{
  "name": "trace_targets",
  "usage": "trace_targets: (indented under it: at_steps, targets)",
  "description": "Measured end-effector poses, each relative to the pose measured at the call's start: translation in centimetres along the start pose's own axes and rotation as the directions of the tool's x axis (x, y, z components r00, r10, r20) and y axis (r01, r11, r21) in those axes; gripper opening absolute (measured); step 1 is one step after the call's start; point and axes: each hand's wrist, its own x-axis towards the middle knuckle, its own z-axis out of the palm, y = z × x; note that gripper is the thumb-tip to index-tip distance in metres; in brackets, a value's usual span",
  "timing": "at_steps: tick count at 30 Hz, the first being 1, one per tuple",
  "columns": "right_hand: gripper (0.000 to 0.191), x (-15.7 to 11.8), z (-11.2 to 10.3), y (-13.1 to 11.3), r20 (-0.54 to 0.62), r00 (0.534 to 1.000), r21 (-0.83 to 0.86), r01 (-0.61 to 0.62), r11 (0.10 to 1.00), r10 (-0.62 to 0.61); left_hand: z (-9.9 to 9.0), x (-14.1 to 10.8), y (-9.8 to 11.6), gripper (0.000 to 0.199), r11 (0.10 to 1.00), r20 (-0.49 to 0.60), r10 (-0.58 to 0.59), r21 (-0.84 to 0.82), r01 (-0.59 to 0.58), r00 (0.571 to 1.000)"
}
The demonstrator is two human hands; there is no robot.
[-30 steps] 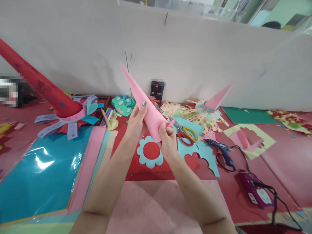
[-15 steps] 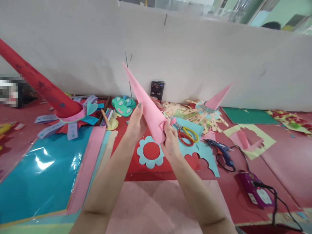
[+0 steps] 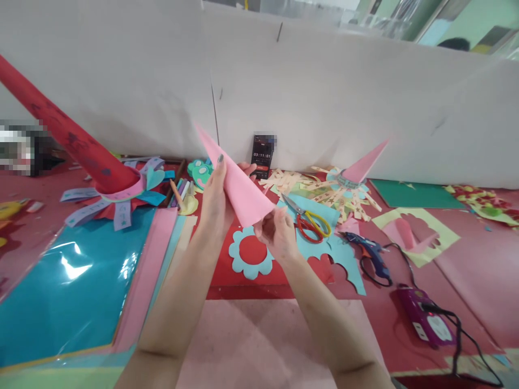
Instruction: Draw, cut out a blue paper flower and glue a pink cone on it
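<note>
A pink paper cone [image 3: 242, 189] is held in the air, its tip up and to the left. My left hand [image 3: 215, 192] wraps around its side, thumb on the near face and fingertips showing behind. At the wide lower rim, my right hand [image 3: 279, 229] is closed with bent fingers on the paper edge; part of those fingers is hidden. Beneath the cone lies a light blue scalloped flower ring [image 3: 265, 267] around a red circle, on red paper [image 3: 217, 278]. Red-and-yellow scissors [image 3: 310, 224] rest on blue paper just right of my right hand.
On the right are a glue gun [image 3: 371, 254] and a purple power box [image 3: 425, 319] with a cable. A red cone hat [image 3: 97, 167] stands at left by a blue plastic-wrapped pack [image 3: 81, 286]. A phone [image 3: 263, 156] leans on the wall; a smaller pink cone hat [image 3: 365, 162] stands right.
The cone has turned and dropped slightly, its tip moving down and left, its wide end facing me more. My right hand has shifted along the rim; the left hand moved left.
</note>
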Motion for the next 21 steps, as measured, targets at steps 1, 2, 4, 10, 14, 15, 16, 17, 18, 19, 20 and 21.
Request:
trace_targets:
  at_steps: [1, 2, 4, 10, 14, 15, 16, 17, 18, 19, 20, 21]
  targets:
    - [0.056, -0.01, -0.03, 0.18, 0.003, 1.000, -0.010, 0.007, 1.000, -0.007, -0.05, 0.03, 0.06, 0.030, 1.000, 0.003, 0.001, 0.005, -0.001, 1.000]
    - [0.054, -0.02, -0.07, 0.34, -0.001, 1.000, -0.021, 0.011, 1.000, -0.011, -0.08, 0.07, 0.06, 0.031, 1.000, 0.007, -0.002, 0.009, 0.002, 1.000]
    - [0.049, -0.01, -0.14, 0.57, -0.011, 1.000, -0.029, 0.007, 1.000, -0.007, -0.08, 0.12, -0.08, 0.032, 1.000, 0.010, -0.022, 0.003, 0.022, 1.000]
    - [0.040, 0.03, -0.09, 0.51, -0.037, 0.999, 0.035, 0.018, 0.999, -0.016, -0.08, 0.21, -0.78, 0.029, 0.999, 0.025, 0.000, -0.033, 0.001, 1.000]
    - [0.041, 0.10, -0.05, 0.29, -0.047, 0.999, 0.036, 0.025, 0.999, -0.023, -0.02, 0.06, -0.60, 0.029, 0.999, 0.036, 0.039, -0.038, -0.037, 0.999]
    - [0.041, 0.12, -0.09, 0.30, -0.049, 0.999, 0.028, 0.020, 0.999, -0.019, 0.04, -0.03, -0.46, 0.030, 0.999, 0.046, 0.037, -0.040, -0.035, 0.998]
    - [0.041, 0.13, -0.14, 0.33, -0.049, 0.999, 0.018, 0.014, 1.000, -0.013, 0.11, -0.13, -0.31, 0.033, 0.999, 0.056, 0.030, -0.041, -0.028, 0.998]
    - [0.041, 0.14, -0.20, 0.38, -0.048, 0.999, 0.004, 0.009, 1.000, -0.009, 0.16, -0.22, -0.16, 0.035, 0.999, 0.066, 0.023, -0.040, -0.020, 0.998]
    - [0.041, 0.15, -0.26, 0.44, -0.049, 0.999, -0.011, 0.004, 1.000, -0.004, 0.19, -0.30, -0.03, 0.038, 0.999, 0.075, 0.017, -0.036, -0.014, 0.997]
    - [0.041, 0.16, -0.32, 0.48, -0.051, 0.999, -0.025, -0.001, 1.000, 0.000, 0.20, -0.36, 0.07, 0.041, 1.000, 0.087, 0.012, -0.030, -0.010, 0.996]
    - [0.041, 0.17, -0.36, 0.50, -0.056, 0.998, -0.036, -0.005, 0.999, 0.003, 0.18, -0.40, 0.13, 0.043, 1.000, 0.098, 0.011, -0.025, -0.008, 0.995]
    - [0.041, 0.19, -0.38, 0.50, -0.061, 0.998, -0.041, -0.007, 0.999, 0.004, 0.15, -0.43, 0.17, 0.045, 1.000, 0.109, 0.012, -0.023, -0.009, 0.994]
